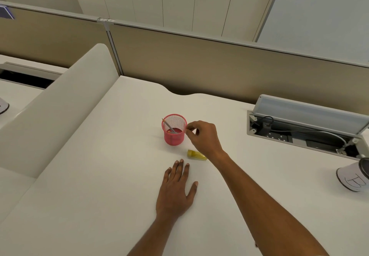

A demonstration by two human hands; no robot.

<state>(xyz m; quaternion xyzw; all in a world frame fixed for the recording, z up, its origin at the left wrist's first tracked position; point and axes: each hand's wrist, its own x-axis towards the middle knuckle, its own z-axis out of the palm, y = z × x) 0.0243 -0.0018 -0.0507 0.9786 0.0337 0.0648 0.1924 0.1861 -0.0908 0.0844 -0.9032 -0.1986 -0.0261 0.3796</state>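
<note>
Nearest the camera, the left hand [175,191] lies flat on the white desk [99,175], palm down, fingers straight and close together, holding nothing. Just beyond its fingertips a small yellow plastic piece [196,155] lies on its side, partly hidden under the right wrist. It looks light, hard and smooth, so a pinch across its narrow sides should lift it easily. The right hand [203,135] reaches past it with fingers curled and thumb and forefinger drawn close at the right edge of the pink mesh pen cup [174,133]. Whether they nip the rim, hold something tiny or hold nothing, I cannot tell. The cup stands upright near the middle of the desk, apart from the yellow piece. It is probably thin wire mesh: stiff, light and apt to slide or tip if nudged, so it is best taken by the rolled rim or round the wall. A pencil [167,124] leans inside it. To the right an open cable tray [299,133] shows sockets and leads. At the right edge, a white cup [349,179] bears a hand-drawn mark, perhaps a "B". No brand can be read anywhere. A tan partition [219,66] closes the back.
</note>
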